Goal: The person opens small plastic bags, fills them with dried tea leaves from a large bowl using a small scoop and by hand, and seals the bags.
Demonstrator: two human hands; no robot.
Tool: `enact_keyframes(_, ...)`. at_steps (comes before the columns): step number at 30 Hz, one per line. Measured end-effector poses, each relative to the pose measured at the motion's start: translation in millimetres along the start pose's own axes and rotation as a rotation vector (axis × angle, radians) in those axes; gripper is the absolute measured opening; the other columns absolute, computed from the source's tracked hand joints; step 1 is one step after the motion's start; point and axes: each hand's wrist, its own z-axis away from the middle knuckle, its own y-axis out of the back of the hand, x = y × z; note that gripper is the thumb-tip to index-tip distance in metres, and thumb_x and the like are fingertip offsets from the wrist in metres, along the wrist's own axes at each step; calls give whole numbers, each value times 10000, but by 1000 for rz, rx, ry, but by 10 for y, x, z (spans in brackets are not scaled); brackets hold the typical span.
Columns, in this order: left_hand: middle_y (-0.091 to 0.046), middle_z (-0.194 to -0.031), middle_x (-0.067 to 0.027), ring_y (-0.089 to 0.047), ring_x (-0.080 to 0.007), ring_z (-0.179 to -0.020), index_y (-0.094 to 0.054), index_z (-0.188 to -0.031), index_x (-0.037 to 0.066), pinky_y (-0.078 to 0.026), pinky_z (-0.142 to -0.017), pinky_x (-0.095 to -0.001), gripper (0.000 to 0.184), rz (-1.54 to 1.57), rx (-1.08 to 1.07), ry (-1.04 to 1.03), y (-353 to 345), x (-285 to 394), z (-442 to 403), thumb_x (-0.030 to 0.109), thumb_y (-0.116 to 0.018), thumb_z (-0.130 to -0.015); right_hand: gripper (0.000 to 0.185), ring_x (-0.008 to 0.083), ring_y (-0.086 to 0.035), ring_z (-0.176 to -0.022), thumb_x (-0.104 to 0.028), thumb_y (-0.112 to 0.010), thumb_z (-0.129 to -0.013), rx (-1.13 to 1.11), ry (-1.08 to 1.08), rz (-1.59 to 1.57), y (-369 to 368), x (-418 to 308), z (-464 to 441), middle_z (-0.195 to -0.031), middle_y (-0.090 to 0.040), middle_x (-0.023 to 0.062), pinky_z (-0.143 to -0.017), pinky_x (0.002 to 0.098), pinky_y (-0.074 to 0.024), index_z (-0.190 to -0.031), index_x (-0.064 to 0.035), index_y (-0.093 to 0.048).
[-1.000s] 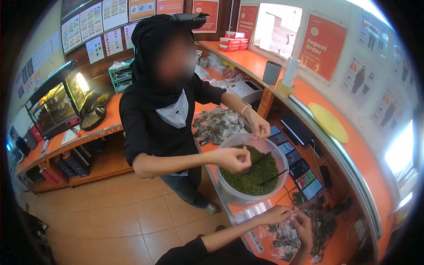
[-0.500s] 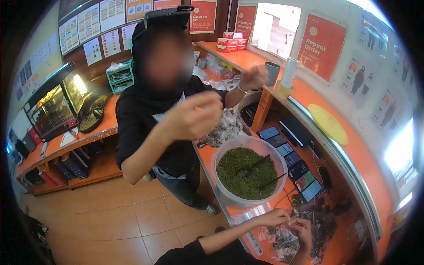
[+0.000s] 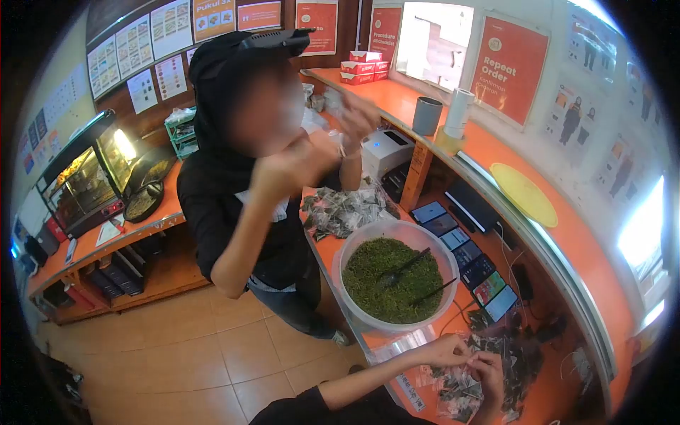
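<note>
Both of my hands meet over the counter at lower right. The fingers of my left hand (image 3: 448, 350) are pinched together, and my right hand (image 3: 487, 370) pinches close beside them. Between the fingertips is what looks like a small clear plastic bag, mostly hidden by the fingers. Below my hands lies a pile of small plastic bags (image 3: 460, 397) with dark green contents. Beyond my left forearm stands a large translucent tub (image 3: 341, 287) filled with chopped green herbs (image 3: 375, 283). Two dark-handled utensils, one a black spoon (image 3: 391, 278), rest in the herbs.
Several phones (image 3: 469, 253) lie in a row right of the tub. Across the counter stands another person (image 3: 234, 205), hands raised, beside a heap of filled bags (image 3: 350, 211). A yellow tray (image 3: 523, 193), grey cup (image 3: 427, 115) and paper roll (image 3: 459, 113) sit on the ledge.
The other person's raised hands have drawn closer together near the head, uncovering a white printer and more of the bag heap. My hands stay pinched in nearly the same place.
</note>
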Motion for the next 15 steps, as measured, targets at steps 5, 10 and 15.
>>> enact_keyframes(5,-641,-632,-116,-684,-179,-624,-643,-791,-21,-509,-549,-331,311,-379,351,-115,-145,105,36,223,-570,-968,132,41,-479,-581,-81,-620,-860,176,191,291,-235,-74,-37,-650,-577,5,-503,207,-318,-765,7,-596)
enact_keyframes(10,-632,-633,-183,-661,-276,-570,-611,-737,-43,-493,-549,-390,330,-17,280,-42,-90,221,117,233,-592,-918,136,49,-469,-587,-70,-599,-875,125,315,232,-202,-26,-66,-663,-555,-29,-508,227,-346,-757,-10,-566)
enact_keyframes(15,-599,-626,-245,-646,-335,-566,-606,-712,-48,-495,-547,-416,303,-429,327,46,-37,297,168,226,-633,-837,160,58,-444,-536,-126,-640,-808,323,357,400,-169,188,-232,-564,-486,6,-482,271,-330,-726,0,-586)
